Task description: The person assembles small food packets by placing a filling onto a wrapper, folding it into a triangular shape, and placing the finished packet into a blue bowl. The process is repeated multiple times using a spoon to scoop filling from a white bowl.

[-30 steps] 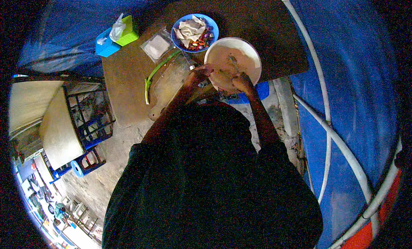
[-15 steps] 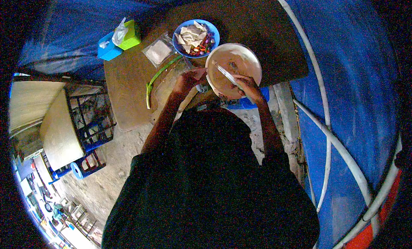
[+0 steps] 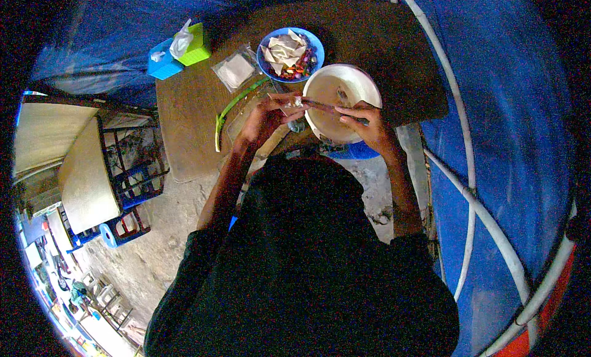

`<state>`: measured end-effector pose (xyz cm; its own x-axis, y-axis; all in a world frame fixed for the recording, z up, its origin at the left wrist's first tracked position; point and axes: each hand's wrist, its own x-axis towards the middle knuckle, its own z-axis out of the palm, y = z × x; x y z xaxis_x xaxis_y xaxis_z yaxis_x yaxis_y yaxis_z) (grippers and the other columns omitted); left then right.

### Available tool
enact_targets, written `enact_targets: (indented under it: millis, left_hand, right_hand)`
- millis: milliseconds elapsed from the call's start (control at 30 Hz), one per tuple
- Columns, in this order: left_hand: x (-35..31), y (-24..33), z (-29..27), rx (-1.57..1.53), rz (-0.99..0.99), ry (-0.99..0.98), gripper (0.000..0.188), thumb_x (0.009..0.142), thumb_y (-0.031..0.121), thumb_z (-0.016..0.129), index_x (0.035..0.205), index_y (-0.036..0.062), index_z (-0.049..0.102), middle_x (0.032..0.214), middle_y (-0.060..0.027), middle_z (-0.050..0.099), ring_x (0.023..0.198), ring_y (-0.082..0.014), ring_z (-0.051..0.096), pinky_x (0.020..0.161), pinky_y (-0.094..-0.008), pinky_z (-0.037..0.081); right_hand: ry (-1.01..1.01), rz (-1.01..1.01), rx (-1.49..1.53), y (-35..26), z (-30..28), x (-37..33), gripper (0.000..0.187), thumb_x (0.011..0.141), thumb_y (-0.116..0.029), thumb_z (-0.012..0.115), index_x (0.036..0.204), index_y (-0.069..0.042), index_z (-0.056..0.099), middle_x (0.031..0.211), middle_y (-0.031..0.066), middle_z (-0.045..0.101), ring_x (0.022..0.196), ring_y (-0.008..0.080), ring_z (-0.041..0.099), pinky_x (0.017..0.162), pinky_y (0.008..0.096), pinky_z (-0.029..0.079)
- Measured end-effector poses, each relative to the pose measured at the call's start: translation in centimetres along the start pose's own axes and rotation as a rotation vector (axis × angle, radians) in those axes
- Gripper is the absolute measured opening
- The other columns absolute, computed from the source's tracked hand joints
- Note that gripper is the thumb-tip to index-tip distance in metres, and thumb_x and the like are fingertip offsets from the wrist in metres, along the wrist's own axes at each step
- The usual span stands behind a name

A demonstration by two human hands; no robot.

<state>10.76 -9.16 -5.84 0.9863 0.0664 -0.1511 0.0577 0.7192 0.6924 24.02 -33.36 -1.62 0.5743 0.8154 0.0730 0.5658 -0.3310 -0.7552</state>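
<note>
My left hand [image 3: 263, 122], left of the white bowl, is closed under a small pale sheet that looks like a dumpling wrapper [image 3: 284, 100]. A whitish dab lies on it. My right hand [image 3: 368, 124] grips a thin, flat utensil [image 3: 321, 105], knife or spoon I cannot tell. Its tip reaches the wrapper, and its shaft spans the bowl's near left part. The white bowl [image 3: 373, 86] contains a beige-brown paste. Behind it stands a blue bowl [image 3: 321, 49] with pale folded wrappers [image 3: 286, 50] over red and purple pieces.
A clear packet of square pale sheets [image 3: 236, 71] lies left of the blue bowl. A long green stalk [image 3: 237, 103] curves across the brown table [image 3: 184, 123]. Blue [image 3: 163, 63] and green [image 3: 198, 46] tissue holders stand at the far left. Blue sheeting [image 3: 517, 111] and pale poles [image 3: 452, 80] border the right.
My right hand has lifted the utensil out over the bowl and swung its tip left to the wrapper. My left hand has come slightly closer to the bowl. The whole view has shifted a little.
</note>
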Motion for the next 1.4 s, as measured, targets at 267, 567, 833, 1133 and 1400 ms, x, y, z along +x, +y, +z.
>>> enact_targets:
  millis: [267, 567, 833, 1133, 1400]
  left_hand:
    - [-1.5, 1.0, 3.1, 0.199, 0.127, 0.079, 0.059, 0.089, 0.04, 0.056, 0.121, -0.0091, 0.05, 0.111, -0.0203, 0.063, 0.104, -0.0325, 0.062, 0.096, -0.0427, 0.047]
    - [-0.5, 1.3, 3.8, 0.251, 0.113, 0.03, 0.049, 0.089, 0.036, 0.059, 0.113, -0.0068, 0.056, 0.106, -0.0198, 0.065, 0.098, -0.0271, 0.065, 0.089, -0.0396, 0.052]
    - [0.3, 0.1, 4.9, 0.369, 0.016, 0.123, 0.017, 0.086, 0.004, 0.062, 0.1, -0.0044, 0.058, 0.085, -0.0123, 0.066, 0.073, -0.0216, 0.067, 0.067, -0.0329, 0.056]
    - [-1.5, 2.1, 6.1, 0.329, -0.074, 0.122, 0.035, 0.091, 0.023, 0.056, 0.115, -0.0019, 0.054, 0.103, -0.014, 0.064, 0.089, -0.023, 0.065, 0.078, -0.0371, 0.055]
    - [-0.1, -0.6, -0.7, 0.38, 0.172, 0.101, 0.036, 0.093, 0.03, 0.049, 0.117, 0.0032, 0.055, 0.117, -0.0092, 0.059, 0.104, -0.0215, 0.059, 0.092, -0.0349, 0.047]
  right_hand:
    - [0.07, -0.078, -0.168, -2.7, -1.3, -0.3, 0.026, 0.082, -0.009, 0.066, 0.108, -0.009, 0.069, 0.083, 0.0104, 0.06, 0.075, 0.0216, 0.058, 0.071, 0.0323, 0.046]
    - [0.145, 0.224, 0.175, -2.8, -3.9, 0.2, 0.029, 0.08, -0.012, 0.07, 0.108, -0.005, 0.067, 0.09, 0.0055, 0.067, 0.08, 0.0134, 0.06, 0.075, 0.0285, 0.048]
    - [0.133, 0.44, 0.576, -6.2, 3.0, 2.8, 0.026, 0.077, -0.024, 0.075, 0.093, -0.004, 0.068, 0.078, 0.0017, 0.064, 0.066, 0.0089, 0.057, 0.058, 0.0241, 0.045]
    - [0.181, 0.566, 0.574, -7.0, 2.4, 2.3, 0.025, 0.08, -0.026, 0.072, 0.087, -0.002, 0.068, 0.058, -0.0045, 0.053, 0.047, 0.0028, 0.041, 0.044, 0.0209, 0.028]
    - [0.119, 0.52, 0.538, 1.6, 2.2, 1.9, 0.035, 0.089, -0.034, 0.062, 0.11, -0.008, 0.066, 0.079, 0.0015, 0.063, 0.049, 0.0069, 0.045, 0.044, 0.0216, 0.033]
